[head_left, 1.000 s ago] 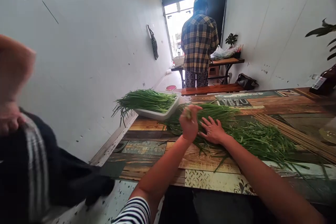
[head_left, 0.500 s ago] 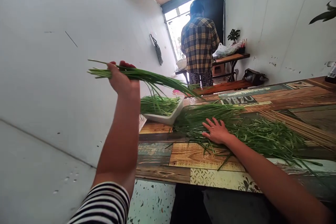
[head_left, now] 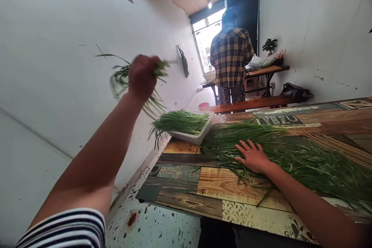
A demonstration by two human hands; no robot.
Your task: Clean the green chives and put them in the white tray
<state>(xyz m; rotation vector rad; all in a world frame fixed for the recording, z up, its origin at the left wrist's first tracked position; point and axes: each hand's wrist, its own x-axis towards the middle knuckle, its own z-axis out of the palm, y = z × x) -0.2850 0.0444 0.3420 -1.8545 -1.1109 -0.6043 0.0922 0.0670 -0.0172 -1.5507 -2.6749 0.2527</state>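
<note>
My left hand (head_left: pixel 143 76), smeared a little by motion, is raised at the left and closed round a bunch of garlic chives (head_left: pixel 159 70). Pale cut ends point right, and green leaves hang down behind the fist. Below and to the right of it, a white plastic tub (head_left: pixel 200 136) holds more chives (head_left: pixel 183 122), some drooping over its left rim. My right hand (head_left: pixel 252 156) lies flat with fingers spread on the loose chives (head_left: pixel 244 133) heaped on the table. More loose green leaves (head_left: pixel 316 162) spread to the right of that hand, under and past the forearm.
The wood-patterned table (head_left: pixel 215 182) ends at its left corner above a speckled floor. A white wall (head_left: pixel 58 85) stands close on the left. Thin sticks (head_left: pixel 340 149) lie at the table's right. Beyond are a bench (head_left: pixel 250 104) and a person (head_left: pixel 231 58) in a checked shirt, back turned.
My left hand has turned over, swinging the chives' cut ends from left to right. The tub's chives show more fully. My right hand stays on the heap while the view shifts slightly.
</note>
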